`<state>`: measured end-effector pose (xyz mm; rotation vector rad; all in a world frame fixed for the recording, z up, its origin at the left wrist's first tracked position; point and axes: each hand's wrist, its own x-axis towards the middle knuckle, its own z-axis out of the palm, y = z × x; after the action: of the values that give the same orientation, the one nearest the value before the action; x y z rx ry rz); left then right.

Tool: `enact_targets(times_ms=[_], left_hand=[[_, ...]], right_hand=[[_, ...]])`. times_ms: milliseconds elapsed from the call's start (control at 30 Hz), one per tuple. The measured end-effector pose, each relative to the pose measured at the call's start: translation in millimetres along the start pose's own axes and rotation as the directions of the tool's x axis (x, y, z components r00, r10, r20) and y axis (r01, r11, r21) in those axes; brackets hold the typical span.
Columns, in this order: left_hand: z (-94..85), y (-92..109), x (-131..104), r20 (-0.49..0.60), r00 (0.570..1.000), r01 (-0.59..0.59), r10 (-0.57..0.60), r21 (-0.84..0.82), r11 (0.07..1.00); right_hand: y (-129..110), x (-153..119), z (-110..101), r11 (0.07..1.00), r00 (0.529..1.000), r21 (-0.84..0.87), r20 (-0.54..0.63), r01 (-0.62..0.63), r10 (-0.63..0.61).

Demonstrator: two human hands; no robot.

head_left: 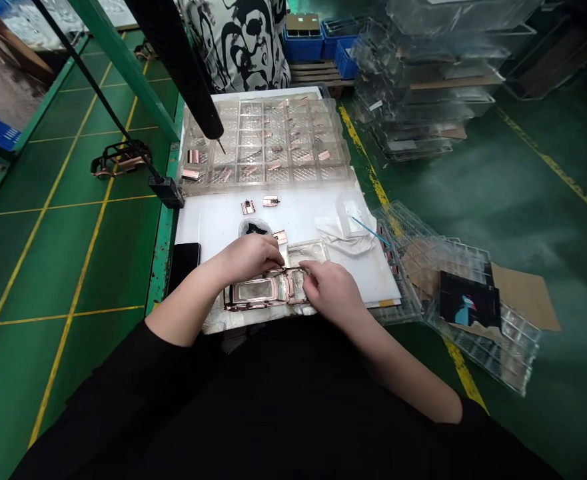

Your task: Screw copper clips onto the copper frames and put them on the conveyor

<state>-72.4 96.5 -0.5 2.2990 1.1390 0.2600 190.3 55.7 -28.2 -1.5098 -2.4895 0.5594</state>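
Note:
A copper-coloured model car frame (256, 291) lies flat near the front edge of the white work board. My left hand (256, 257) reaches over its far side with fingers and thumb closed at the upper edge. Thumb and forefinger of my right hand (333, 287) are closed on its right part; whatever small piece may be between the fingertips is hidden. Just beyond the frame are a clear rectangular tray (307, 251), a small bag with black pieces (254, 228) and a small copper-coloured part (280, 237). Two similar copper parts (270, 201) lie farther back.
A compartment tray (263, 175) with copper parts spans the board's far side, under a hanging black tool (183, 60). White cloth (346, 237) lies right, a phone (183, 263) left. Plastic trays (513, 333) and cardboard lie at right. A person (243, 43) stands opposite.

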Motion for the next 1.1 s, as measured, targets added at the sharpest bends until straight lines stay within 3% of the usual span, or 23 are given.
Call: enact_targets(times_ms=[367,533,633,800,1100], left_hand=[[-1.6,5,8,0.092,0.992,-0.097,0.088,0.099,0.99],[-5.5,10,13,0.142,0.983,-0.142,0.117,0.18,0.973],[-6.2,14,15,0.154,0.982,-0.145,0.113,0.217,0.965],[-4.9,18,11,0.139,0.985,-0.13,0.097,0.254,0.958],[3.3,24,4,0.018,0.999,-0.042,0.039,0.246,0.968]], right_hand=[[-8,2,0,0.997,1.0,-0.079,0.012,0.011,-0.01],[-18,-15,-4,0.991,0.999,-0.13,-0.021,0.045,-0.048],[-30,-25,-4,0.978,0.994,-0.179,0.051,0.108,-0.1],[-41,-25,2,0.956,0.978,-0.243,0.16,0.167,-0.13],[-44,-24,12,0.903,0.972,-0.378,0.183,0.206,-0.145]])
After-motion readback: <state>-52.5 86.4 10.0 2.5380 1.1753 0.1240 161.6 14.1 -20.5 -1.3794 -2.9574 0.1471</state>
